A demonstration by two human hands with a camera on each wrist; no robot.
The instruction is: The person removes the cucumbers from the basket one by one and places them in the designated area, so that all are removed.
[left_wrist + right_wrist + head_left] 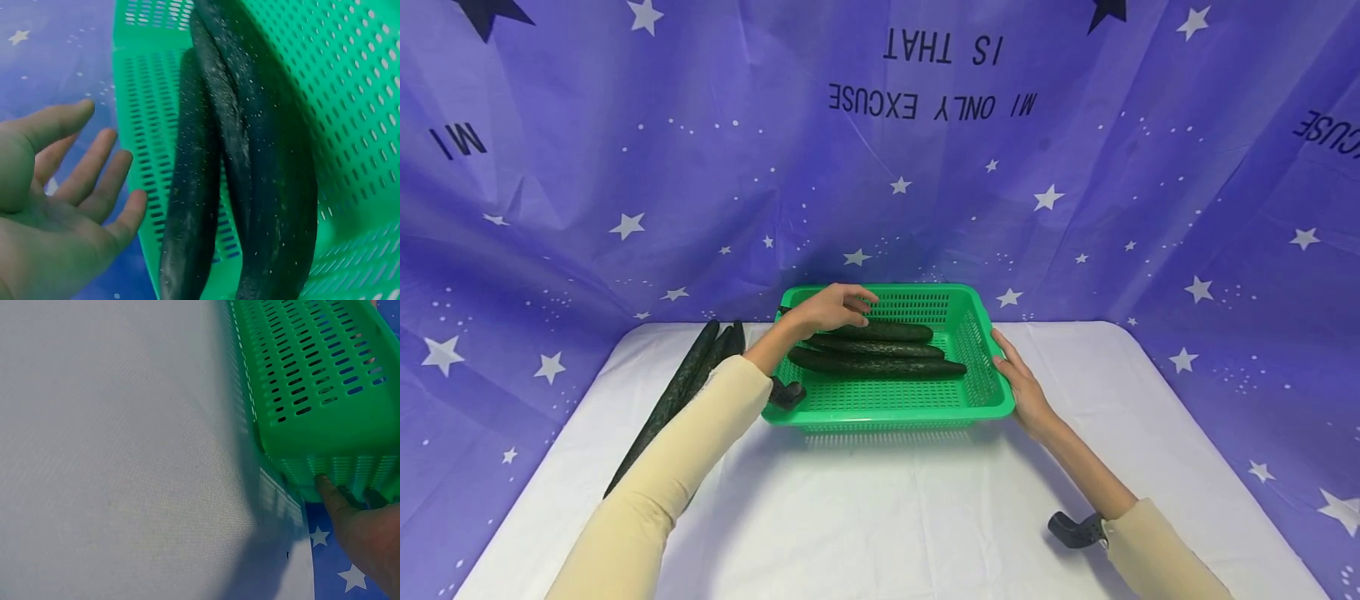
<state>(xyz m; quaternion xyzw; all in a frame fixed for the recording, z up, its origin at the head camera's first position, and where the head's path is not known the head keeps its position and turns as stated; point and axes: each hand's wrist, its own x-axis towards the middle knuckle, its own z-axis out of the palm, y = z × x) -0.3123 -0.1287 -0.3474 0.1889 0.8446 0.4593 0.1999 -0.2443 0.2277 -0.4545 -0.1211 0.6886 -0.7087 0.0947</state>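
Note:
My left hand hovers over the back left of the green plastic basket, fingers spread and loosely bent, holding nothing. Three long dark cucumbers lie side by side in the basket; the left wrist view shows these cucumbers beyond my left hand. At the basket's right end, my right hand rests against the outer wall with extended fingers. In the right wrist view, a digit of my right hand touches that wall, and the other fingers are partly hidden.
More cucumbers lie on the white tabletop left of the basket, partly hidden by my left sleeve. A purple star-patterned cloth hangs behind and along both sides. Dark camera mounts stick out at my wrists.

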